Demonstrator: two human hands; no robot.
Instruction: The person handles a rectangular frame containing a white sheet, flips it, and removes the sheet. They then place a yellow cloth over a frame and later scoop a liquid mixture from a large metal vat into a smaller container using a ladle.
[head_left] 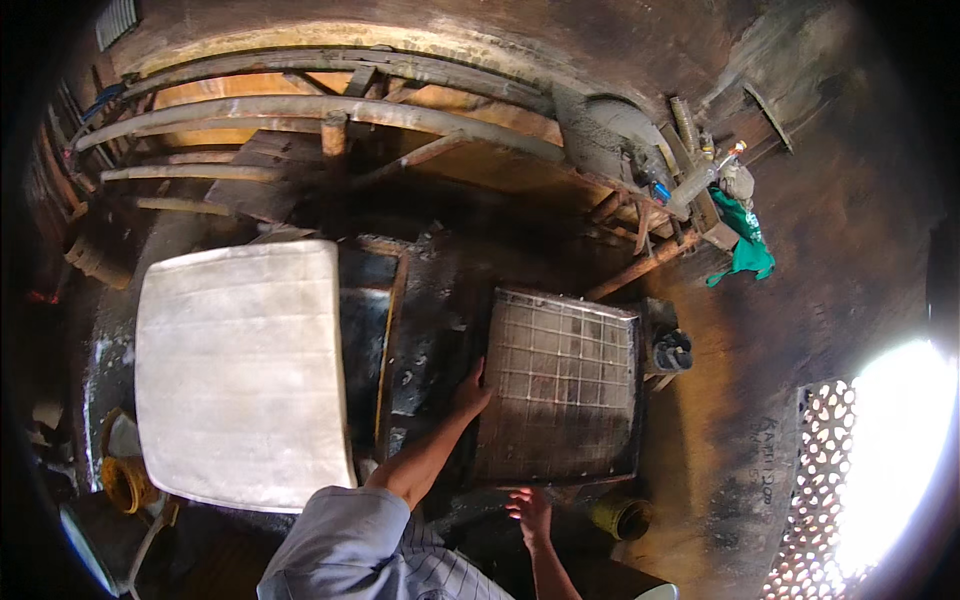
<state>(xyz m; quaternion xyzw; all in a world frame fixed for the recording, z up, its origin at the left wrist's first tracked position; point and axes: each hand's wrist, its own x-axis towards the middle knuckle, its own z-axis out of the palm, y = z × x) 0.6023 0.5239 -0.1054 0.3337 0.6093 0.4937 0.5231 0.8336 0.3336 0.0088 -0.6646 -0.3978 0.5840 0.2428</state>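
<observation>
A dark square metal tray (560, 380) with a wire grid inside lies right of centre. My left hand (471, 390) grips its left side, the fingers partly hidden at the rim. My right hand (529, 513) is just below its near edge, fingers apart and curved, holding nothing that I can see. To the left, a large pale, square padded-looking slab (240, 380) with faint creases lies over a dark frame (392, 330), whose edge shows at the slab's right.
Yellow buckets stand at lower left (130, 485) and lower right (620, 516). Wooden and pipe rails (320, 112) cross the back. A shelf at upper right holds clutter and a green cloth (742, 240). A bright perforated wall opening (825, 470) is at the right.
</observation>
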